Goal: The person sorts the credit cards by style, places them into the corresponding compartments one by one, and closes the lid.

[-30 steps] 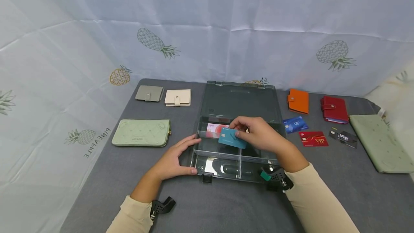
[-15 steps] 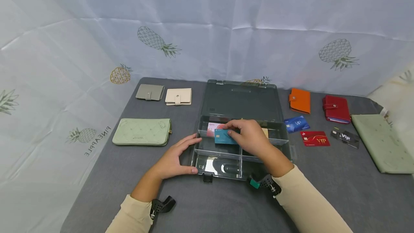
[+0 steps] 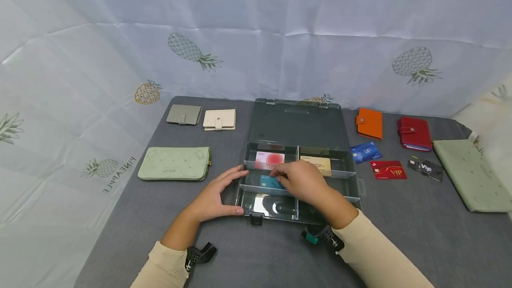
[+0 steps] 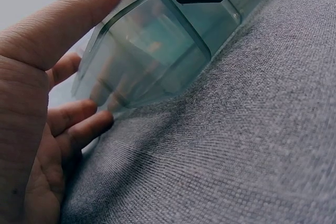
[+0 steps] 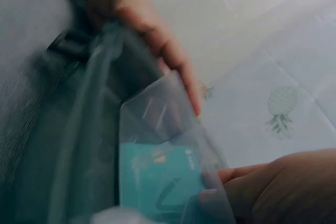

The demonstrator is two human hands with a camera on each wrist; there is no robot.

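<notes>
A smoky see-through compartment box [image 3: 276, 206] stands on the grey cloth, its lid [image 3: 298, 123] laid back. My right hand [image 3: 306, 183] reaches into the middle-row left compartment and pinches a teal bank card [image 3: 269, 182] by its right part. In the right wrist view the teal card [image 5: 157, 179] shows through a clear divider. My left hand [image 3: 218, 194] lies spread against the box's left side, thumb at the front corner, fingertips touching the wall. Behind, a pink card [image 3: 266, 159] lies in the back left compartment and a yellow card [image 3: 320, 163] in the back right.
Blue [image 3: 366, 152], red [image 3: 388, 170] and black [image 3: 426, 169] cards lie right of the box. Orange [image 3: 369, 123] and red [image 3: 414, 134] card holders and a green pouch [image 3: 472, 177] are beyond. At left lie grey [image 3: 184, 114] and cream [image 3: 219, 120] holders and a green wallet [image 3: 174, 163].
My right hand has moved left and toward me, carrying the teal card from over the box down into the middle left compartment. The yellow card has come into view. My left hand has stayed put.
</notes>
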